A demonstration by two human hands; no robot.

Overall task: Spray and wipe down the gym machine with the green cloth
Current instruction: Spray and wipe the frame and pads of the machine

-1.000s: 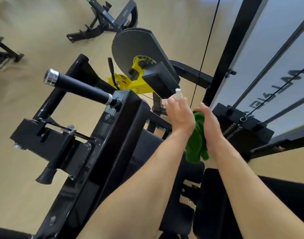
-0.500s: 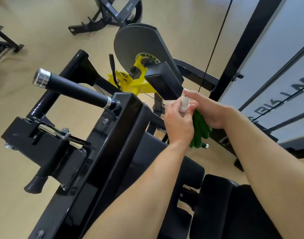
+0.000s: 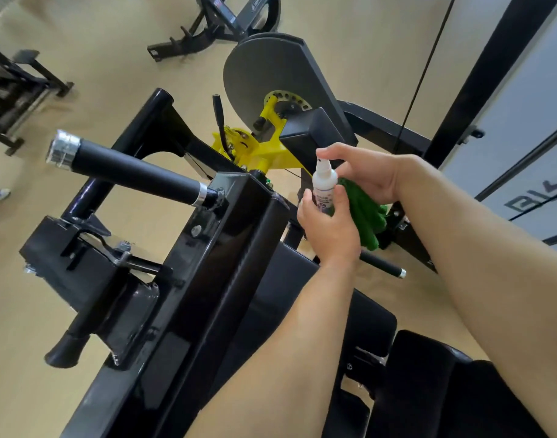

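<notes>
The left hand (image 3: 329,230) is wrapped around the lower body of a small white spray bottle (image 3: 324,181), holding it upright with the nozzle at the top. The right hand (image 3: 370,173) reaches in from the right, its fingers (image 3: 334,152) curled over the pump head and touching it, while the green cloth (image 3: 365,213) hangs bunched from beneath that same palm, just behind the bottle. So both hands are closed, the left on the bottle, the right on the cloth with its fingertips also at the sprayer; the two hands nearly meet around the bottle.

What matters for the spray is direction. The black upright frame (image 3: 207,279) of the gym machine stands immediately to the left of the hands, its glossy face running diagonally from near the left wrist down toward the person. Further left, the padded handle bar (image 3: 128,173) juts out from the top of that frame, its long axis pointing away up and left, ending in a chrome cap. The seat pads (image 3: 422,384) lie below the forearms. Which way the nozzle opening faces cannot be made out.

The left hand is nearer the frame, so the likely next move is turning the bottle toward that surface, pressing the pump, then bringing the cloth across from the right.
</notes>
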